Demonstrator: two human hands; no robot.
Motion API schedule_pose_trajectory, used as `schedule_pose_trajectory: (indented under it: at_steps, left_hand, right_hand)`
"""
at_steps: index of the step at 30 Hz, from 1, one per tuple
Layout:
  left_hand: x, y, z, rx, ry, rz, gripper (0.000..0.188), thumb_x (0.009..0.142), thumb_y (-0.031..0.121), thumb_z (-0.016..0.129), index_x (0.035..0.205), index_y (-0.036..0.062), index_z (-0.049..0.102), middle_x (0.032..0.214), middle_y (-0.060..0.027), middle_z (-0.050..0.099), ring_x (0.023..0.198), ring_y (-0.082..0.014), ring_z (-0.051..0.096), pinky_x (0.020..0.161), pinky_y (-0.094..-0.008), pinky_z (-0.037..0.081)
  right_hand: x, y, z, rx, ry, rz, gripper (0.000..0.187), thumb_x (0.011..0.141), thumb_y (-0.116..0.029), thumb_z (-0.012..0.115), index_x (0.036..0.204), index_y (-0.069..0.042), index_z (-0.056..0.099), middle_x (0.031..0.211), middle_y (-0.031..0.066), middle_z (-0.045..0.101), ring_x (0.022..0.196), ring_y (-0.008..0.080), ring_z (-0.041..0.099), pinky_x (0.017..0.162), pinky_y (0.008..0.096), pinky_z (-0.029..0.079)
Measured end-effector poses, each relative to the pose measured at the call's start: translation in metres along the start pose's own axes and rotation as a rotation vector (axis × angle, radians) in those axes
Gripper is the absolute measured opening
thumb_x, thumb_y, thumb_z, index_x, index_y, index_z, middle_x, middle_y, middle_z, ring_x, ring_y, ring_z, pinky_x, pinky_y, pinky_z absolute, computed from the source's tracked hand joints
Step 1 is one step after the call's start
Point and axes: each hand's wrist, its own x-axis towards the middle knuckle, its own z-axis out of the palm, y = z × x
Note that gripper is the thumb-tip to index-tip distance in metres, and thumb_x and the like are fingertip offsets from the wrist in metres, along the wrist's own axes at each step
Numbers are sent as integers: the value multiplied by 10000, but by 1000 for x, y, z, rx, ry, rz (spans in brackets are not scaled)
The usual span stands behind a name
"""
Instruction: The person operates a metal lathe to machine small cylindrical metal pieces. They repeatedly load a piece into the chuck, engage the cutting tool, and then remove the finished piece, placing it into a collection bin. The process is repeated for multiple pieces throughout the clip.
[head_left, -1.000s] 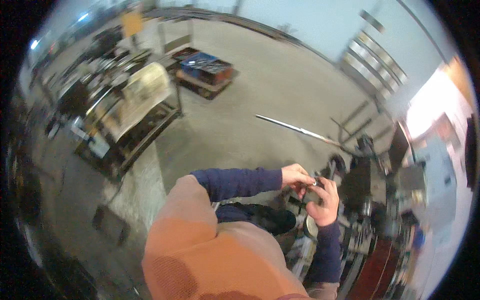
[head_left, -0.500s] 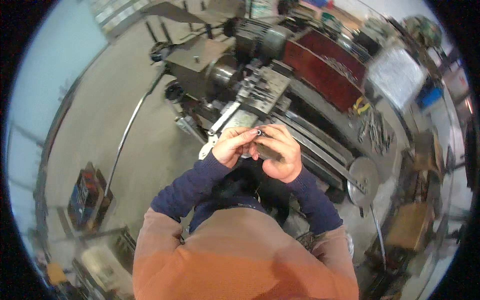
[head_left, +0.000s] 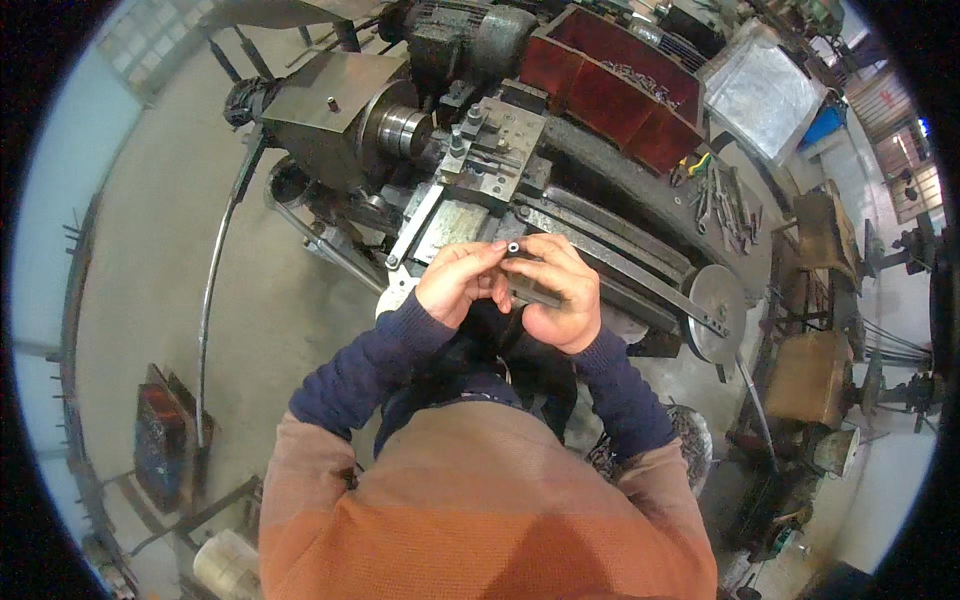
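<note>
A small metal ring-shaped part [head_left: 514,248], its round hole facing up, is pinched between the fingertips of both hands. My left hand [head_left: 453,285] is closed, with thumb and forefinger against the part's left side. From the other side my right hand [head_left: 562,298] grips it, fingers curled over. A dark grey strip [head_left: 536,293] shows below the right fingers; I cannot tell whether it is held. Just beyond the hands stands a lathe, with its chuck [head_left: 402,130] at the left and its tool slide [head_left: 495,150] in the middle.
A dark red metal bin [head_left: 610,90] of small metal pieces sits behind the lathe bed. Wrenches [head_left: 725,205] and yellow-handled pliers [head_left: 690,170] lie at its right end. A round handwheel [head_left: 716,313] juts out at the right. A long bent lever [head_left: 212,290] slopes down at the left.
The view has shifted, so the lathe sits higher and further left in the picture. Both hands still hold the small part together, with its hole now seen more plainly.
</note>
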Motion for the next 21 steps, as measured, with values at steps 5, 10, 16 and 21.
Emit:
schedule_pose_trajectory:
  at_steps: [5,10,16,21]
  left_hand:
    - [3,4,-10,-45,-38,7,321,897,273,494,773,-9,580,598,-97,571,558,-178,572,567,-281,474]
    - [3,10,-14,-38,-60,3,306,894,270,501,789,-7,578,602,-90,569,565,-171,569,567,-272,468]
    - [1,17,-14,7,-36,7,284,895,260,504,832,-8,576,612,-80,572,550,-154,567,546,-261,465]
    - [0,22,-16,87,-22,3,276,899,267,485,822,19,579,625,-68,569,539,-163,563,524,-286,465]
  right_hand:
    - [7,-3,9,-105,-5,-25,449,474,-38,537,913,6,622,995,160,591,911,340,550,791,389,455]
    - [16,-10,12,-125,-8,-17,445,469,-8,522,902,5,621,998,151,594,917,338,552,798,391,453]
    - [18,-7,12,-53,-45,41,447,477,-40,526,911,4,622,1008,157,598,927,340,555,817,385,447]
    - [16,2,15,29,-45,47,450,502,-94,537,931,2,629,1011,164,602,933,339,558,826,381,443]
